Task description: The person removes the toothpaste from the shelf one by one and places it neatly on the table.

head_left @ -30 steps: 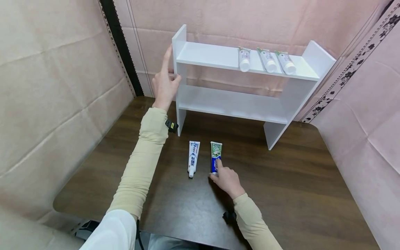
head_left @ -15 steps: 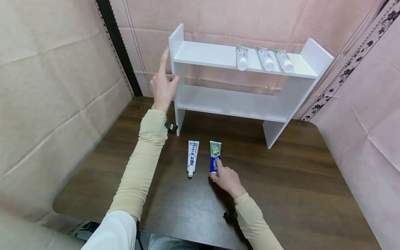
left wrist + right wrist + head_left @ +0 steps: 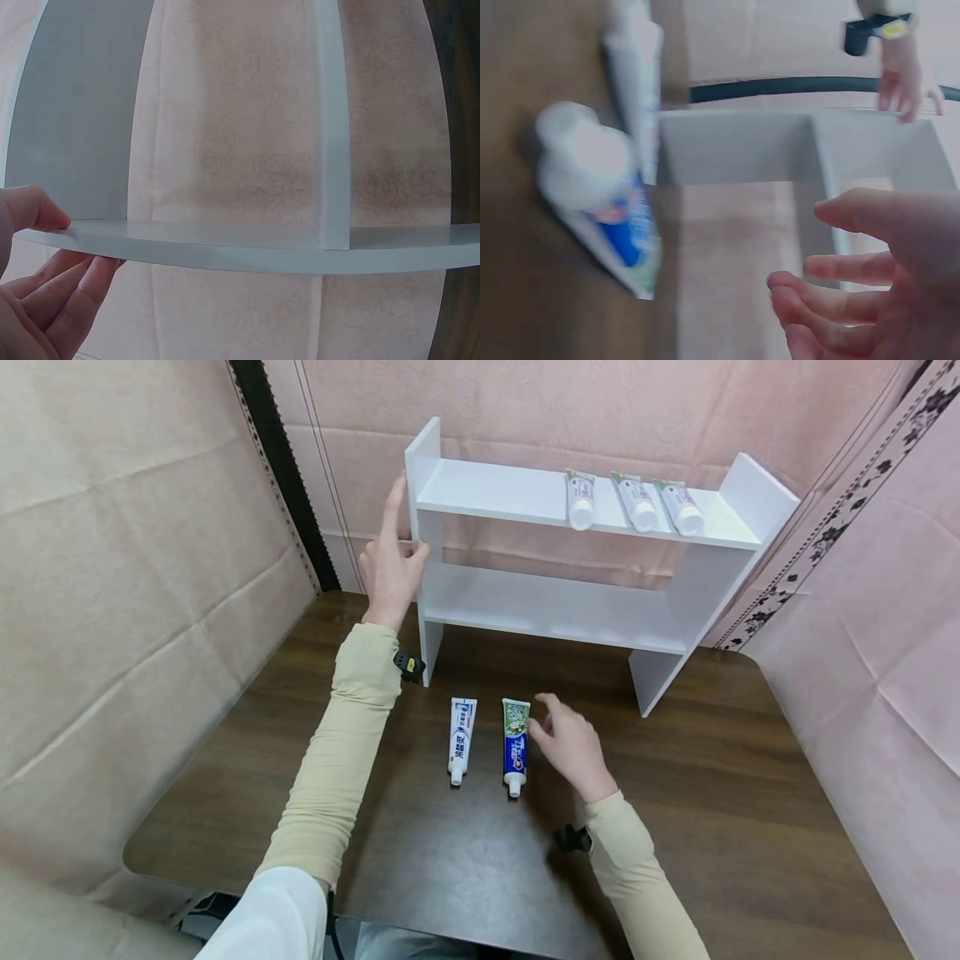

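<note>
My left hand (image 3: 392, 564) grips the left side panel of a white two-tier shelf (image 3: 551, 602). In the left wrist view, the thumb (image 3: 45, 210) lies on the panel's inner face and the other fingers on its outer face. Just right of a green and blue toothpaste tube (image 3: 516, 739), my right hand (image 3: 572, 745) hovers with loosely bent fingers and holds nothing. That tube lies on the table, cap towards me. To its left, a white and blue toothpaste tube (image 3: 462, 735) lies the same way.
Three white-capped tubes (image 3: 633, 502) lie side by side on the right part of the top shelf, caps at its front edge. Pink cloth (image 3: 600, 410) hangs behind and at both sides of the brown wooden table (image 3: 750, 827).
My right hand has lifted off the green and blue toothpaste tube and moved right and away from me, uncovering its cap. The left hand keeps its hold on the shelf.
</note>
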A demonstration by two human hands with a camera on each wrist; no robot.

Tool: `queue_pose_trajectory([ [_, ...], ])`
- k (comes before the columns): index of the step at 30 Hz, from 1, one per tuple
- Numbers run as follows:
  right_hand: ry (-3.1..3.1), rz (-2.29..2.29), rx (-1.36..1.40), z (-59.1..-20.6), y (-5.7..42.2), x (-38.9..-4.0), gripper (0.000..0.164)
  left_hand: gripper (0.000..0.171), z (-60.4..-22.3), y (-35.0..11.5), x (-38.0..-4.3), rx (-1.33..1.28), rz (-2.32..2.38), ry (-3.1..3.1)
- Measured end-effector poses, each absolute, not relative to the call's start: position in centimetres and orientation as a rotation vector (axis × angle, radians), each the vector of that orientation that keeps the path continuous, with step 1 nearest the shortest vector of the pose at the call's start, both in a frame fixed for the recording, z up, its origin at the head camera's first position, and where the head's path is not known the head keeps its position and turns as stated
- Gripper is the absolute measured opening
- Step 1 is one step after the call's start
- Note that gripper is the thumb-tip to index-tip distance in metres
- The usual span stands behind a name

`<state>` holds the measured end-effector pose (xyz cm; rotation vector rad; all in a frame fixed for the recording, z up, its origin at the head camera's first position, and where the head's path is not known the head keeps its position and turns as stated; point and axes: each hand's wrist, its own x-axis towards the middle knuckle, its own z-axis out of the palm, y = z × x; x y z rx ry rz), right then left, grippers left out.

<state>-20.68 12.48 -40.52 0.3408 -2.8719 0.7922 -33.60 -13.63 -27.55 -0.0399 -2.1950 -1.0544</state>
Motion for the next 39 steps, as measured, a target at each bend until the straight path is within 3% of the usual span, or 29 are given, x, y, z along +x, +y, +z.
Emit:
queue_pose_trajectory([
  [10,-2.67,0.768,0.414,-33.1,13.2,-22.4,0.043,0.077,-27.7,-13.9,-33.8,-0.046,-1.067,-2.217],
  [20,-2.347,0.862,0.424,-26.2,12.2,-24.7,0.058,0.076,-28.1,-14.0,-33.8,-0.067,-1.081,-2.211],
  [26,-2.393,0.847,0.32,-23.9,12.3,-26.5,0.065,0.076,-28.1,-13.9,-33.8,-0.083,-1.078,-2.231],
  [39,-2.528,0.691,0.182,-21.4,11.9,-29.2,0.061,0.078,-27.8,-13.9,-33.4,-0.052,-1.092,-2.243],
])
